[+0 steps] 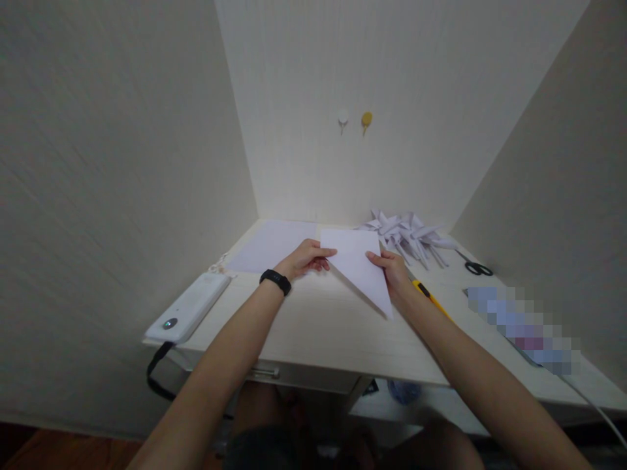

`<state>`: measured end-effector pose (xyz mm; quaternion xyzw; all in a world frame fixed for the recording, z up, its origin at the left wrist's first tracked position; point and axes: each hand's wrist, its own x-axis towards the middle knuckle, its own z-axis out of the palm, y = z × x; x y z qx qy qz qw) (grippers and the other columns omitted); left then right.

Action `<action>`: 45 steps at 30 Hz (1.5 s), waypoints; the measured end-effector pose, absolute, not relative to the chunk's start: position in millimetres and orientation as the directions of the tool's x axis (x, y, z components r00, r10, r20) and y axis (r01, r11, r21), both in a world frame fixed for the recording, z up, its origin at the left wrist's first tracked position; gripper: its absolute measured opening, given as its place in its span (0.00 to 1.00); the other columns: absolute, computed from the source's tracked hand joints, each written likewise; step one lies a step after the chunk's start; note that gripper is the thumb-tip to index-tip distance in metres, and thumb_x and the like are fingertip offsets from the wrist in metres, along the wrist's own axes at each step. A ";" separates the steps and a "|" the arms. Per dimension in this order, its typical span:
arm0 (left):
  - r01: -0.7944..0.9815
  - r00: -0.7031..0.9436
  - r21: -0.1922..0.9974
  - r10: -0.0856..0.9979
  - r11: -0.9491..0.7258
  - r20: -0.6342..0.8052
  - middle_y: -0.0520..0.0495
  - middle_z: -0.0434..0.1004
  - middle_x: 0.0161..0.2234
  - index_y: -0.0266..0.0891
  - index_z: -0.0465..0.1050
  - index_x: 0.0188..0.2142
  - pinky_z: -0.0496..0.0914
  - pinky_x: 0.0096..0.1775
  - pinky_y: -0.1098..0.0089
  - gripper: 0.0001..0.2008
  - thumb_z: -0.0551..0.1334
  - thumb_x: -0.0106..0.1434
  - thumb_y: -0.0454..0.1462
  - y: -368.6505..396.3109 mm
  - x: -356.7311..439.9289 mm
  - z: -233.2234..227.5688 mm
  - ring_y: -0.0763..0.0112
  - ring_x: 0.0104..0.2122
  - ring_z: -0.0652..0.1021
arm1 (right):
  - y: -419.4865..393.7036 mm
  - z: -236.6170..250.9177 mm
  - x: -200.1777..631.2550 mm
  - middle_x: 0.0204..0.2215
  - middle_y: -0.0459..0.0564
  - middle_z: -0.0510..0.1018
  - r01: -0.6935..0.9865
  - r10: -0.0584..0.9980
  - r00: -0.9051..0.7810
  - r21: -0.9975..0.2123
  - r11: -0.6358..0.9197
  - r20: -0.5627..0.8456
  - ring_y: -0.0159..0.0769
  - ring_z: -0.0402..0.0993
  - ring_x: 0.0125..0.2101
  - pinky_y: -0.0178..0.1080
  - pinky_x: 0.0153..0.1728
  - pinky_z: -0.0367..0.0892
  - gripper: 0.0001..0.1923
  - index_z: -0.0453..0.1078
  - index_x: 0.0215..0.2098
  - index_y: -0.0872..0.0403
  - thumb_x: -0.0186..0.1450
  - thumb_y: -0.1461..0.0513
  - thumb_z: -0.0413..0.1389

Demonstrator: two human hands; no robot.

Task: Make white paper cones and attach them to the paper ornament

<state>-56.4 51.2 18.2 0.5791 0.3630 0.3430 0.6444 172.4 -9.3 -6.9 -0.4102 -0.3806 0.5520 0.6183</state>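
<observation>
Simply folded paper [361, 264] between both hands.

A pale, wood-grained desk [313, 333] fills the middle of the frame, set into a narrow alcove. Cream panelled walls close it in on three sides: a left wall [112, 176] filling the upper left, a back wall [392, 78] at upper centre, and a right wall [563, 196] sloping down the upper right. Two small wall hooks [354, 120], one white and one yellow, sit side by side on the back wall. Light falls brightest at the back of the desk, while the side walls are dimmer. Reddish-brown wooden floor [63, 450] shows at the lower left corner.
</observation>
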 end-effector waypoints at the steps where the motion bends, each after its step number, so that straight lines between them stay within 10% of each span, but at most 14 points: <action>1: -0.017 0.498 0.996 0.865 0.089 -0.069 0.45 0.76 0.18 0.30 0.72 0.27 0.62 0.17 0.78 0.13 0.73 0.55 0.38 51.4 -55.9 18.2 0.75 0.17 0.75 | -9.4 -6.5 172.4 0.28 0.49 0.83 -0.371 0.995 0.099 -0.927 0.050 0.014 0.41 0.76 0.26 0.42 0.29 0.71 0.16 0.76 0.28 0.53 0.42 0.58 0.72; 20: 0.114 0.412 0.984 0.908 -0.136 0.078 0.43 0.79 0.24 0.29 0.77 0.29 0.68 0.22 0.77 0.14 0.72 0.57 0.40 52.4 -55.3 17.1 0.76 0.21 0.77 | -6.5 3.7 194.8 0.32 0.52 0.83 -0.077 0.999 -0.034 -0.997 0.029 0.032 0.40 0.76 0.30 0.40 0.31 0.69 0.21 0.80 0.31 0.54 0.43 0.52 0.73; 45: 0.081 0.575 0.993 0.818 -0.091 0.028 0.39 0.81 0.27 0.28 0.77 0.28 0.72 0.25 0.75 0.18 0.74 0.52 0.44 43.9 -53.7 19.6 0.71 0.24 0.80 | -7.7 2.8 194.5 0.29 0.52 0.84 -0.145 0.998 -0.068 -0.989 -0.021 -0.011 0.38 0.76 0.26 0.38 0.29 0.69 0.20 0.79 0.28 0.56 0.39 0.57 0.75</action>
